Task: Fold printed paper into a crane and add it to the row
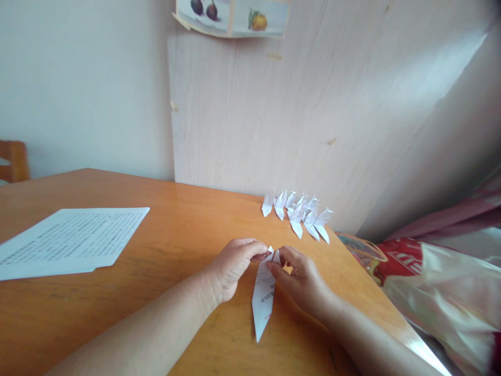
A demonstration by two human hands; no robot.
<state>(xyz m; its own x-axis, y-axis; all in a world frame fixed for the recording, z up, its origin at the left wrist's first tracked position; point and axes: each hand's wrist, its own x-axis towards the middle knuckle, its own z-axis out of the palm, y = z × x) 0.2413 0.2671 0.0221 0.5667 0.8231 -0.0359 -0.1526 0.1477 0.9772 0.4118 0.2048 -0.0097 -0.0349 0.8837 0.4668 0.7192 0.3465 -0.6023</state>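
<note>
A long, pointed piece of folded paper [263, 297], white with some print and a red mark, is held between my two hands over the table. My left hand [239, 263] pinches its top end from the left. From the right, my right hand [299, 274] grips the same end between thumb and fingers. Its lower point hangs toward me. Beyond my hands, several folded paper cranes [296, 214] stand in a cluster near the far right edge of the table.
A stack of printed sheets [129, 230] lies on the wooden table [168, 230] at left. The wall [250, 120] rises behind the table. Plastic bags [442, 282] sit beside its right edge. Part of a wooden chair [19, 161] shows at far left.
</note>
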